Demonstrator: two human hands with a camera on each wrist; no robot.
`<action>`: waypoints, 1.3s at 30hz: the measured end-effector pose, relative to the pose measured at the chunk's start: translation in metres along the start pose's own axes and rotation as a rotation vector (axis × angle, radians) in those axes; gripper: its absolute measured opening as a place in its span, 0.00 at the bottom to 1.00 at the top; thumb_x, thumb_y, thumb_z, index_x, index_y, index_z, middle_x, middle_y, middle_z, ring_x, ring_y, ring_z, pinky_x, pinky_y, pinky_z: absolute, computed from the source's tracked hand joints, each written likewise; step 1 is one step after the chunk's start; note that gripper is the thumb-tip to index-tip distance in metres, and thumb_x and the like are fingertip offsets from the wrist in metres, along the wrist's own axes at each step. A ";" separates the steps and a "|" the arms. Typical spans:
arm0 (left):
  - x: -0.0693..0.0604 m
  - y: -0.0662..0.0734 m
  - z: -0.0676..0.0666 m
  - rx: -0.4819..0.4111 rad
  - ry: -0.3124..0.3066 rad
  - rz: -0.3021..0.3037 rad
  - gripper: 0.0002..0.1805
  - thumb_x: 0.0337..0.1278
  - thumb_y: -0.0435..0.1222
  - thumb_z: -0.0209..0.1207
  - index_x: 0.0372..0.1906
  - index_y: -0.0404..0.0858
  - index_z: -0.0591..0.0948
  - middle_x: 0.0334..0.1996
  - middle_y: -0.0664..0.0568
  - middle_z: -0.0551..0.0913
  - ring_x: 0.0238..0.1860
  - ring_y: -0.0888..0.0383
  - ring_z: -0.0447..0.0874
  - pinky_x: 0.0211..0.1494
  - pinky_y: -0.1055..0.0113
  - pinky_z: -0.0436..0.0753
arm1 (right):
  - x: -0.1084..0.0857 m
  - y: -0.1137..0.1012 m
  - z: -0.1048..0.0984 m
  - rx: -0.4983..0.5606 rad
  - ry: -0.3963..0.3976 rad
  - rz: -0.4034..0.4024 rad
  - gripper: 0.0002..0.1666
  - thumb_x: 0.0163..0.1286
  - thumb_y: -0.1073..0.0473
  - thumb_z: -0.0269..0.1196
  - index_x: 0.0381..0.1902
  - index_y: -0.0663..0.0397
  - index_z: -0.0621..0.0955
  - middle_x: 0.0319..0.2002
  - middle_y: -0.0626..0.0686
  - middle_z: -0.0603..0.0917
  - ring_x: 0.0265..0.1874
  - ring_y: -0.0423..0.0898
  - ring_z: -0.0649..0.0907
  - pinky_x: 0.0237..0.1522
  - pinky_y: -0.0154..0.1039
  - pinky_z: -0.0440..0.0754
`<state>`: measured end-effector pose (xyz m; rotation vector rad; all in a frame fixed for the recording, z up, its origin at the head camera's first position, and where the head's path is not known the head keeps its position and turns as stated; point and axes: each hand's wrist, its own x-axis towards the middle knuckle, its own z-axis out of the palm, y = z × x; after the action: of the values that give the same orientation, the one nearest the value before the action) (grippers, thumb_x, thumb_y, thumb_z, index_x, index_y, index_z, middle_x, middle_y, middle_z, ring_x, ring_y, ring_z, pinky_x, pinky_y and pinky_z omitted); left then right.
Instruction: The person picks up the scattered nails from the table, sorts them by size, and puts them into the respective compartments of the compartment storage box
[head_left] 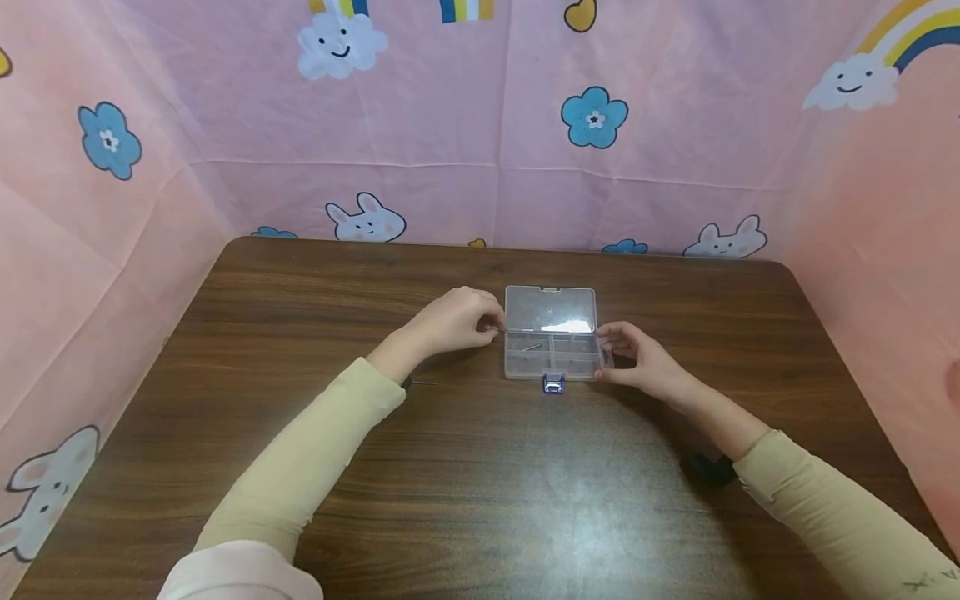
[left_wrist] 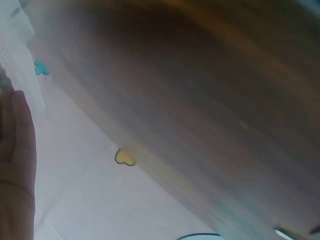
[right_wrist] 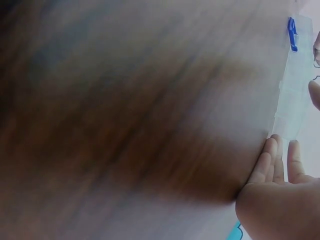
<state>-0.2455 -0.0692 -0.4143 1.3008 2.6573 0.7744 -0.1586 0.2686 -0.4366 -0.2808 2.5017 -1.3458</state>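
Observation:
A clear plastic compartment box (head_left: pixel 528 367) stands on the table with its lid (head_left: pixel 542 307) raised at the back. A blue latch (head_left: pixel 552 385) sticks out at its front. One thin metal piece (head_left: pixel 532 347) lies in a left compartment; its kind is too small to tell. My left hand (head_left: pixel 461 321) has thumb and forefinger bent together at the box's left edge near the hinge. Around the right end, my right hand (head_left: pixel 637 358) holds the box, thumb at the front corner and fingers farther back. In the right wrist view, those fingers (right_wrist: pixel 270 155) touch the box's end.
Beside the left sleeve, a thin metal shaft (head_left: pixel 425 383) with a dark end lies on the brown table (head_left: pixel 465 500). A dark object (head_left: pixel 708 469) is partly hidden by the right sleeve. Patterned pink cloth (head_left: pixel 450 125) surrounds the table's back and sides.

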 end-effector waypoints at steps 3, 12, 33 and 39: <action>0.004 0.003 0.002 0.009 -0.009 0.008 0.09 0.63 0.26 0.65 0.42 0.38 0.92 0.40 0.51 0.92 0.38 0.59 0.83 0.46 0.67 0.85 | 0.000 -0.001 0.000 0.002 0.000 0.001 0.36 0.69 0.66 0.72 0.70 0.65 0.70 0.68 0.69 0.74 0.70 0.67 0.74 0.78 0.67 0.66; 0.015 0.013 0.007 0.004 -0.041 0.012 0.09 0.65 0.26 0.65 0.44 0.39 0.92 0.43 0.51 0.92 0.42 0.59 0.86 0.50 0.67 0.87 | 0.000 0.000 -0.001 0.009 0.003 -0.010 0.36 0.69 0.66 0.71 0.70 0.65 0.70 0.67 0.68 0.74 0.69 0.66 0.75 0.77 0.67 0.67; 0.026 0.024 0.021 0.057 -0.100 0.058 0.09 0.66 0.26 0.65 0.43 0.40 0.92 0.43 0.52 0.93 0.43 0.59 0.89 0.52 0.66 0.88 | 0.001 0.005 0.000 0.010 0.000 -0.010 0.36 0.69 0.66 0.72 0.70 0.65 0.70 0.68 0.68 0.74 0.69 0.66 0.75 0.78 0.67 0.66; 0.028 0.025 0.024 0.076 -0.122 0.049 0.10 0.65 0.26 0.65 0.43 0.40 0.92 0.43 0.52 0.93 0.44 0.59 0.90 0.53 0.65 0.88 | 0.000 0.005 0.000 0.005 -0.002 -0.015 0.36 0.69 0.66 0.72 0.70 0.65 0.70 0.67 0.68 0.75 0.69 0.65 0.75 0.77 0.67 0.67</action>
<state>-0.2389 -0.0257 -0.4191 1.3881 2.5918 0.5845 -0.1592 0.2710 -0.4406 -0.2999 2.4993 -1.3562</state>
